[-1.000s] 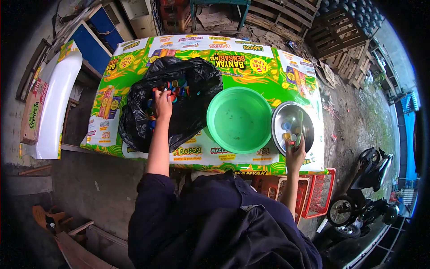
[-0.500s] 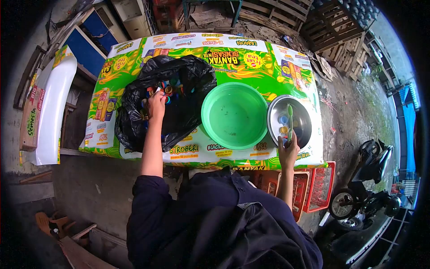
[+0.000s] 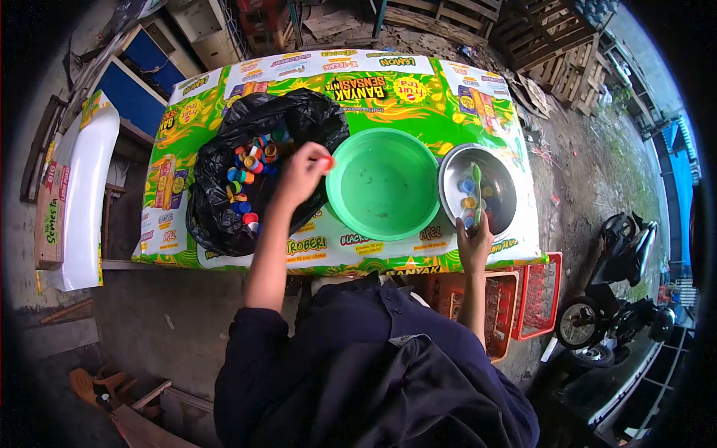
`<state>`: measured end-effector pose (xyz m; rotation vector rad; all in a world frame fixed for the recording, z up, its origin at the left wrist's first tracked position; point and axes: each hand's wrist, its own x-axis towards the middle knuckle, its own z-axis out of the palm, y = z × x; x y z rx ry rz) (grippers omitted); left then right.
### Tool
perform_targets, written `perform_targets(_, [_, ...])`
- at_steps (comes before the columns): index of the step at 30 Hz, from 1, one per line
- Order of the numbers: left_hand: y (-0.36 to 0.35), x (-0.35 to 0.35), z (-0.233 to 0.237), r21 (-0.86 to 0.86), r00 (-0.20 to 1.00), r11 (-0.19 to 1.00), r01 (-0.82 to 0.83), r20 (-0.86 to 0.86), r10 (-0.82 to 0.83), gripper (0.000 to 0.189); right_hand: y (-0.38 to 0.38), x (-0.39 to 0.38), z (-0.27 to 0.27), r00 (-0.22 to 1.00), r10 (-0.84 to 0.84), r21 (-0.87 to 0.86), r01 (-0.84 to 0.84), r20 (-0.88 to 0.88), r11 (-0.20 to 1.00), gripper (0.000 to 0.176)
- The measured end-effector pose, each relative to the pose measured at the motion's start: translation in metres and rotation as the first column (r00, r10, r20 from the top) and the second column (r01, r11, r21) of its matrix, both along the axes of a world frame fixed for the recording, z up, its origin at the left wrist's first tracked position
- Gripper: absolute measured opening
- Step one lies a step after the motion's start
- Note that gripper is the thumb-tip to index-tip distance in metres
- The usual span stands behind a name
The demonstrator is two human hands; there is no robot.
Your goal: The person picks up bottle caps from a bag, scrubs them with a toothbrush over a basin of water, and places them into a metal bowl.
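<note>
My left hand (image 3: 301, 175) is closed on a red bottle cap (image 3: 327, 162), held above the left rim of the green basin (image 3: 428, 153). Water with dark specks appears to be in that basin. To its left, a black plastic bag (image 3: 323, 112) lies open with many coloured bottle caps (image 3: 252, 160) inside. My right hand (image 3: 475, 243) grips a green toothbrush (image 3: 477, 183), its head pointing away from me. The brush is over a steel bowl (image 3: 505, 168), where several blue and yellow caps (image 3: 468, 202) lie.
A green and white printed sheet (image 3: 441, 112) covers the table. Red and orange crates (image 3: 539, 299) stand below its near right edge. A motorcycle (image 3: 609, 299) is parked on the right, and wooden pallets (image 3: 549, 45) lean at the back. A cardboard box (image 3: 52, 216) is at the left.
My left hand has come out of the black bag and moved right to the basin with a red cap. My right hand stays at the steel bowl with the toothbrush.
</note>
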<state>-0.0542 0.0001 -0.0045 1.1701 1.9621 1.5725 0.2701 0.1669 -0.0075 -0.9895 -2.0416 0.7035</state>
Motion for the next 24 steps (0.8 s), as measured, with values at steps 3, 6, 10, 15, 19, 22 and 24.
perform_targets(3, [0.036,0.035,0.004,-0.194,0.959,0.946,0.261,0.161,-0.232,0.010,-0.003,0.002,0.000,0.997,-0.007,-0.060,0.011,0.071,0.998,0.044])
perform_targets(6, [0.057,0.051,-0.011,-0.310,0.912,0.862,0.401,0.050,-0.407,0.017,-0.006,0.004,0.009,0.996,-0.010,-0.094,0.018,0.087,0.995,0.045])
perform_targets(10, [0.074,0.055,-0.034,-0.383,0.859,0.800,0.462,-0.031,-0.511,0.024,-0.011,0.009,0.015,0.995,-0.031,-0.081,0.039,0.096,0.996,0.043])
perform_targets(15, [0.082,0.063,-0.049,-0.476,0.802,0.814,0.333,-0.312,-0.510,0.025,-0.013,0.016,0.012,0.998,-0.043,-0.079,0.047,0.051,0.996,0.042])
perform_targets(19, [0.087,0.060,-0.055,-0.506,0.811,0.780,0.368,-0.235,-0.536,0.026,-0.013,0.020,0.011,0.993,-0.058,-0.066,0.064,0.101,0.996,0.040])
perform_targets(22, [0.087,0.059,-0.052,-0.545,0.794,0.765,0.343,-0.267,-0.546,0.026,-0.014,0.018,0.015,0.995,-0.045,-0.074,0.052,0.089,0.996,0.040])
perform_targets(24, [0.086,0.059,-0.049,-0.537,0.788,0.780,0.322,-0.304,-0.535,0.026,-0.014,0.018,0.015,0.996,-0.040,-0.086,0.047,0.084,0.995,0.040])
